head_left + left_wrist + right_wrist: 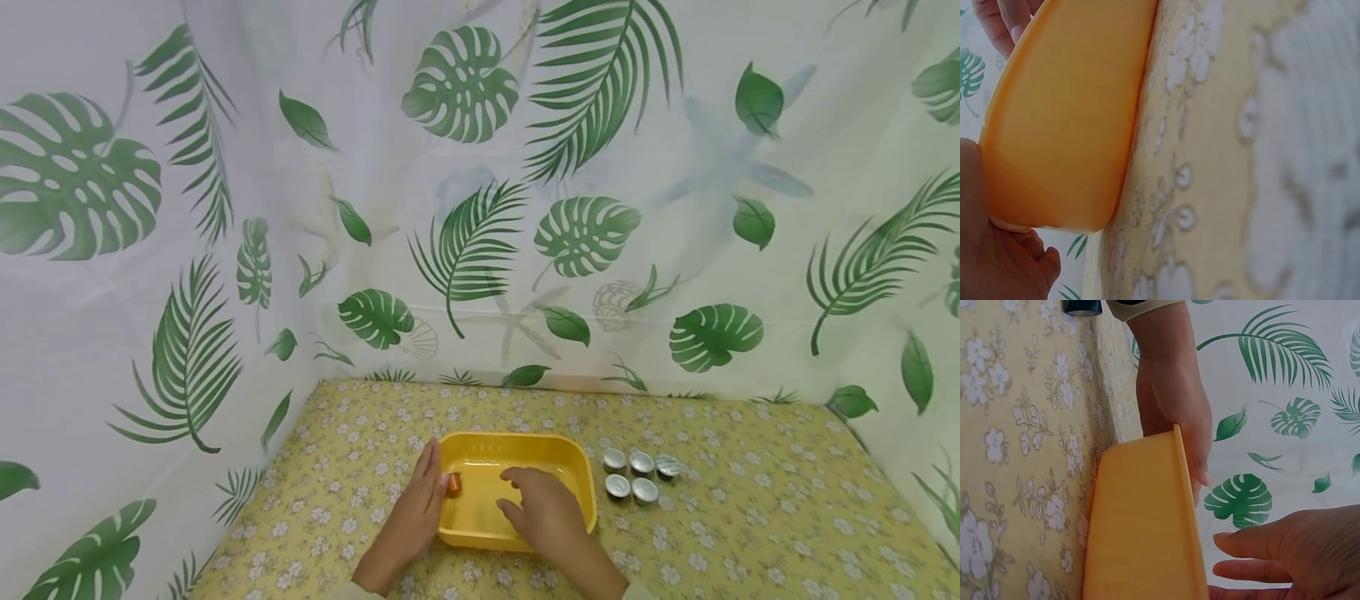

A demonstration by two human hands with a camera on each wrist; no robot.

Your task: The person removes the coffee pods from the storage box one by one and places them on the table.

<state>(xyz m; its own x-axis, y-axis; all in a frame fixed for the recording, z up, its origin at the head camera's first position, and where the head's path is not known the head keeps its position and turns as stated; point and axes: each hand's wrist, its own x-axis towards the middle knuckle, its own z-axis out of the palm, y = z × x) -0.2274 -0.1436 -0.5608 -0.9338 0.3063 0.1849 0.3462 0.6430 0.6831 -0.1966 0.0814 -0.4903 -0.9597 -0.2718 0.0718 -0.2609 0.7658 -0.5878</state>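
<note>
A yellow plastic tray [517, 537] with rounded corners stands on the flowered cloth. My left hand [415, 508] holds its left end, fingers along the outer wall and thumb at the rim. In the left wrist view, that hand [1007, 262] wraps the tray's corner. Inside the tray, close by the left thumb, lies a small orange-brown capsule [453, 484]. My right hand [546, 510] hovers over the tray's right half, with thumb and fingers apart and nothing between them. The right wrist view shows this hand [1272, 556] beside the rim, its fingers loosely extended.
To the right of the tray, several small capsules with silver foil lids [617, 487] stand in two rows on the yellow flowered cloth [720, 517]. A white curtain with green leaves [480, 167] hangs behind the table and along the left side.
</note>
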